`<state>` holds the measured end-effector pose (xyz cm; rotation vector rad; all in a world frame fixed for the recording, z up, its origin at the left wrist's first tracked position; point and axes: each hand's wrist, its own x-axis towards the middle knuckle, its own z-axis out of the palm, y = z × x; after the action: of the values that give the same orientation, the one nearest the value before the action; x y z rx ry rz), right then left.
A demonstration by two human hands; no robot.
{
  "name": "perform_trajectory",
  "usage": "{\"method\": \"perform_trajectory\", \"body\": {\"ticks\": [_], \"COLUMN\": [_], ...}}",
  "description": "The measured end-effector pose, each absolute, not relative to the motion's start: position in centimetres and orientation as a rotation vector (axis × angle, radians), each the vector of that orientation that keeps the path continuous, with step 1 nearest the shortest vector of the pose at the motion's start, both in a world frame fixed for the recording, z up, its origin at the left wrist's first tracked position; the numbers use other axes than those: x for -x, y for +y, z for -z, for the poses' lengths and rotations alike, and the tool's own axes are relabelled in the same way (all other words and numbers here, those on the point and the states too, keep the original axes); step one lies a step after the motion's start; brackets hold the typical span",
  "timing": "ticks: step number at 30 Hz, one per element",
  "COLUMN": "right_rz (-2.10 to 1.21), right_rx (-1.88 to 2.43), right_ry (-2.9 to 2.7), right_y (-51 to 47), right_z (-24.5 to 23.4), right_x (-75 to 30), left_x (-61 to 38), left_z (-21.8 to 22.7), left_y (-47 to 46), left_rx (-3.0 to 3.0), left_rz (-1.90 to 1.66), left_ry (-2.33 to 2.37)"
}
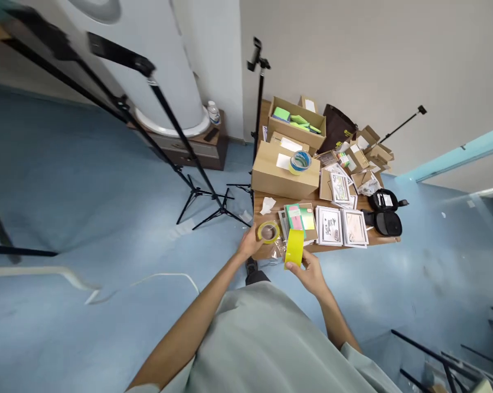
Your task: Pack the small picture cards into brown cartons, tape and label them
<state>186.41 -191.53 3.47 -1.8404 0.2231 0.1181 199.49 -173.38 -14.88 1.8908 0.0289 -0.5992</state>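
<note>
My left hand (250,243) grips the left edge of a roll of yellowish tape (263,224), whose open core faces up, over the table's front left corner. My right hand (313,274) is closed on a bright yellow roll of tape (294,246), turned so that its broad outer face shows. A crumpled piece of clear plastic (277,248) lies between the two hands. Just beyond the rolls are green and pink packs of paper (296,218) on the wooden table. My fingers' far sides are hidden behind the rolls.
Framed pictures (329,226) lie stacked to the right, beside black cases (388,222). Behind stand a closed carton (285,177) with blue tape rolls (301,160) on top and an open box (298,132) of sponges. Black tripod stands (181,136) rise on the left.
</note>
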Motion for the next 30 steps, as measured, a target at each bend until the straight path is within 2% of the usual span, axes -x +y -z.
{"method": "perform_trajectory", "body": {"ticks": [6, 10, 17, 23, 30], "right_rz": [-0.374, -0.557, -1.135, -1.398, -1.64], "right_rx": [1.881, 1.788, 1.372, 1.149, 0.852], "right_ry": [-0.297, -0.81, -1.227, -1.546, -1.539], "right_y": [-180.0, -166.2, -140.3, -124.5, -106.9], "right_z": [-2.1, -1.9, -1.0, -3.2, -6.8], "right_x": [-188.8, -185.9, -167.1, -150.0, -135.6], "left_x": [-191.1, -179.1, -152.7, -133.7, -118.4], "left_z": [4.7, -0.2, -3.0, -4.7, -6.9], "left_y": [-159.5, -147.7, -131.0, -121.0, -110.0], "left_rx": [-1.299, -1.241, -1.015, -0.831, -1.296], "left_rz": [0.436, 0.04, -0.576, -1.041, -1.517], "left_ry": [0.047, 0.277, 0.93, 1.12, 1.271]}}
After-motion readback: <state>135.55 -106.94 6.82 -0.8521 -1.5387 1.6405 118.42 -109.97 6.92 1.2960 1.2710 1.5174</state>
